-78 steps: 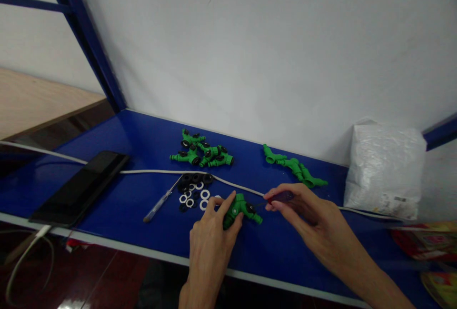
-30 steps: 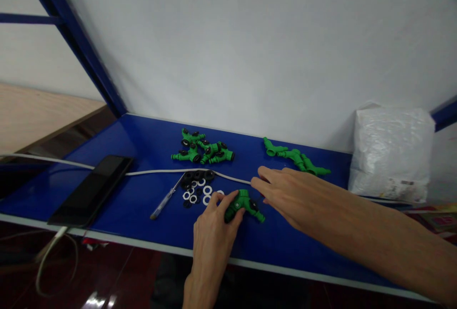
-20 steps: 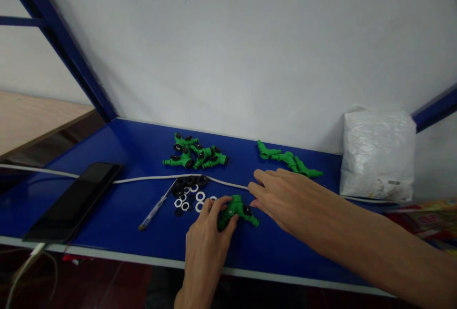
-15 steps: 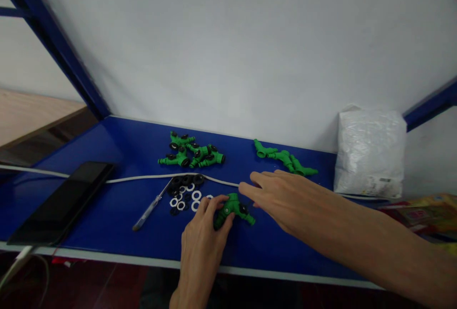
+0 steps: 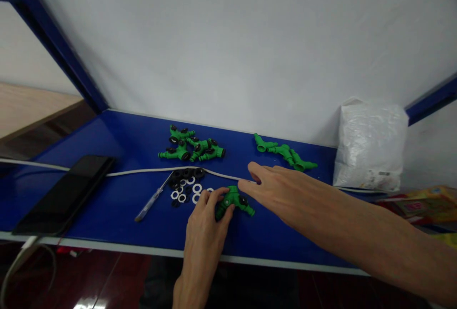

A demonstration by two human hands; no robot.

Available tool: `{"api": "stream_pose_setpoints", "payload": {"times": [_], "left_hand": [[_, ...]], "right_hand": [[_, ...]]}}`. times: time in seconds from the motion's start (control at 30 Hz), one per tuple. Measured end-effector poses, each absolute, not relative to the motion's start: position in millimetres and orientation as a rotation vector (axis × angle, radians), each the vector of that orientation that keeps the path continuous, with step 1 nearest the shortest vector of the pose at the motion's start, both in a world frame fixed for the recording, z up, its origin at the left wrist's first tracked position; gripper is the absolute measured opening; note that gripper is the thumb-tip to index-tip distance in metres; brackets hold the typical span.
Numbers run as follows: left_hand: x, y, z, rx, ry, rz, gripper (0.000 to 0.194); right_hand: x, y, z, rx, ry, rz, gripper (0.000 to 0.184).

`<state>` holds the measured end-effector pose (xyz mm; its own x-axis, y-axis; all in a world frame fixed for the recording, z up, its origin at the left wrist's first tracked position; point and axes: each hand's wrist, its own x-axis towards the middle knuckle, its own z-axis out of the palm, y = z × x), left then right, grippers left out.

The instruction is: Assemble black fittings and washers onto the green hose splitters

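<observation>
My left hand (image 5: 207,225) is closed on a green plastic Y-shaped hose splitter (image 5: 233,198) with a black knob. Thumb and fingers pinch its left side, close to the blue tabletop. Just above and right of it hovers my right hand (image 5: 273,185), palm down. Two of its fingertips are apart, with nothing visible between them; the other fingers are hidden. Left of my left hand lie white ring washers (image 5: 196,188) and black rings (image 5: 187,173). A screwdriver (image 5: 150,204) with a clear handle rests beside them.
Several green splitters with black parts (image 5: 178,151) are grouped at the back. Bare green splitter bodies (image 5: 282,152) lie to their right. A white cable (image 5: 139,172) crosses the blue table (image 5: 117,137). A black tablet (image 5: 64,194) lies left; a white plastic-wrapped package (image 5: 371,144) stands right.
The view has shifted slightly, so the tabletop things sit a little higher. My left hand keeps its hold on the splitter. The right hand's fingers have changed pose slightly above it.
</observation>
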<state>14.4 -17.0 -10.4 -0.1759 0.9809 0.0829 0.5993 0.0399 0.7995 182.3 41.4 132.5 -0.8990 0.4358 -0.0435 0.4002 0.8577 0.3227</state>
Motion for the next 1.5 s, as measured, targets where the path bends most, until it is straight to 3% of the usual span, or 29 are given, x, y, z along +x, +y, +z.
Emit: {"api": "stream_pose_setpoints", "payload": {"times": [0.2,0.27,0.43,0.7,0.77,0.93,1.1,1.3,1.5], "left_hand": [[14,-17,-12,1.584,1.811,0.994,0.032],[14,-17,-13,1.58,1.817,0.986,0.033],[14,-17,-12,1.589,1.855,0.953,0.033],[15,-18,-11,1.558,1.828,0.955,0.033],[15,-18,-11,1.552,1.829,0.947,0.033],[15,-18,-10,1.539,1.825,0.96,0.033],[15,-18,-9,1.542,1.828,1.004,0.032],[15,-18,-9,1.559,1.849,1.047,0.032],[16,-15,-6,1.56,1.899,1.075,0.037]], "right_hand": [[167,40,141,0.693,2.87,0.494,0.024],[166,39,141,0.697,2.862,0.502,0.027],[174,37,136,0.685,2.911,0.483,0.054],[167,47,138,0.737,2.811,0.443,0.024],[168,47,135,0.738,2.808,0.464,0.024],[177,44,132,0.704,2.902,0.442,0.047],[171,44,138,0.678,2.903,0.403,0.035],[169,49,131,0.636,2.909,0.631,0.022],[171,44,134,0.546,2.875,0.542,0.046]]}}
